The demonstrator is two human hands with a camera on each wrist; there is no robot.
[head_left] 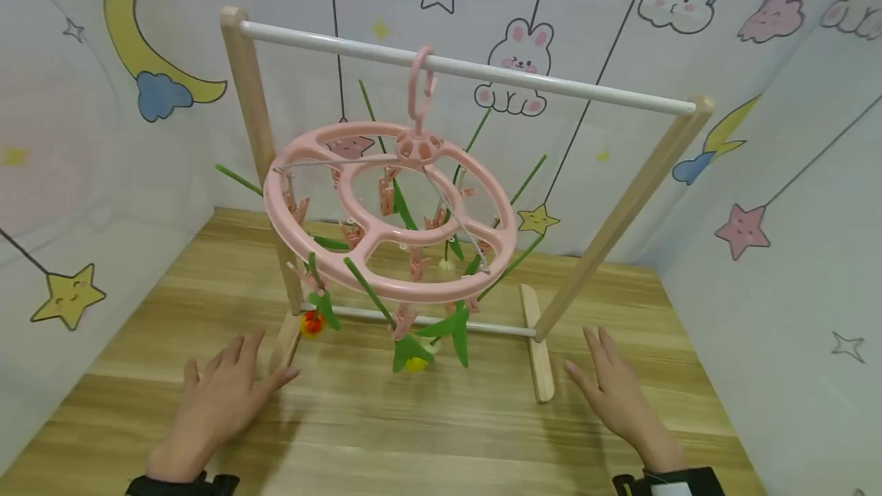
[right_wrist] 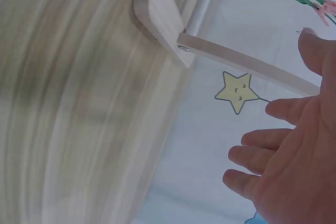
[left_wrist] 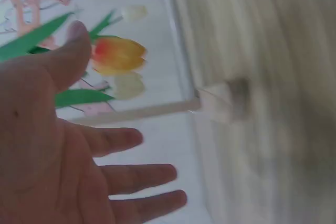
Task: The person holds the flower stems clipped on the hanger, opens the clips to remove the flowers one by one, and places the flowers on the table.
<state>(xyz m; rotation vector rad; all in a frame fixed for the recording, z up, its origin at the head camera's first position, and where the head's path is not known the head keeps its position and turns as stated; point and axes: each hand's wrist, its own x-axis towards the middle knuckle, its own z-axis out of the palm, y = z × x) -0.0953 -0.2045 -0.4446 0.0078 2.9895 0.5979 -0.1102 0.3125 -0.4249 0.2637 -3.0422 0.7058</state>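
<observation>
A round pink clip hanger (head_left: 389, 293) hangs by its hook from the white top bar (head_left: 331, 44) of a wooden stand. Its pink clothespins (head_left: 403, 320) grip several artificial tulips, heads down and green stems up. A red-orange tulip (head_left: 313, 323) hangs at the left and a yellow one (head_left: 416, 364) at the front. My left hand (head_left: 223, 393), fingers spread, is beside the stand's left foot (head_left: 285, 343) and holds nothing. On the other side my right hand (head_left: 616, 396), also empty with fingers extended, is just right of the right foot (head_left: 540, 366).
The stand's right post (head_left: 620, 220) leans outward in the head view, and a white lower bar (head_left: 496, 328) joins the two sides. Underneath is a wood-grain tabletop (head_left: 427, 442). White curtains (head_left: 792, 312) printed with stars, a moon and a rabbit enclose the back and sides.
</observation>
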